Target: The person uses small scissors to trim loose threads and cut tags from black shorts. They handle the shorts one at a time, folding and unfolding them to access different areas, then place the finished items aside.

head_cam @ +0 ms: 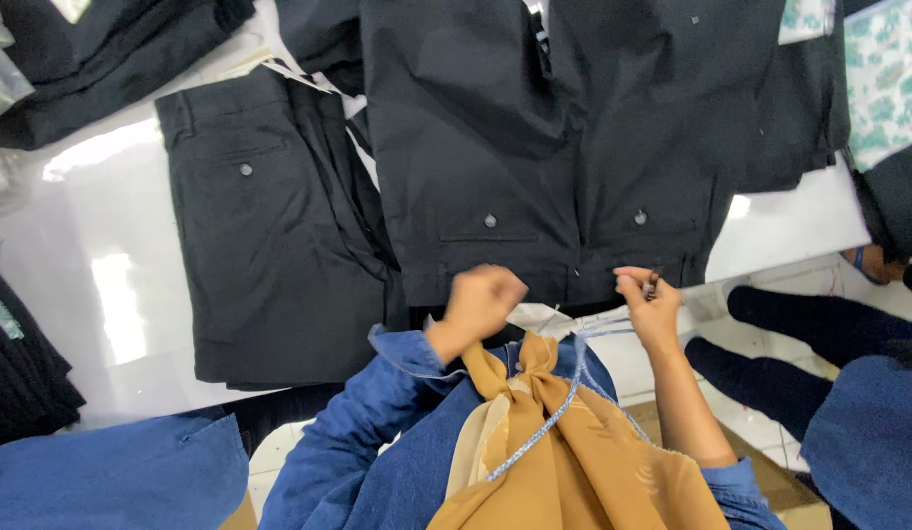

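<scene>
A pair of black trousers [554, 147] lies spread on the white table [93, 245], waistband toward me. My left hand [483, 299] is closed at the waistband's near edge, fingers curled under. My right hand [648, 302] pinches a small dark tool [653, 285] at the waistband close to a belt loop. Two buttons [490, 221] show on the back pockets. A mustard scarf [564, 442] and blue denim sleeves hang below my hands.
A second folded pair of black trousers [269, 245] lies to the left. More dark garments [103, 59] are piled at the far left. A patterned cloth [883, 79] sits at the right. Another person's dark-clad legs [819, 324] stand right of the table.
</scene>
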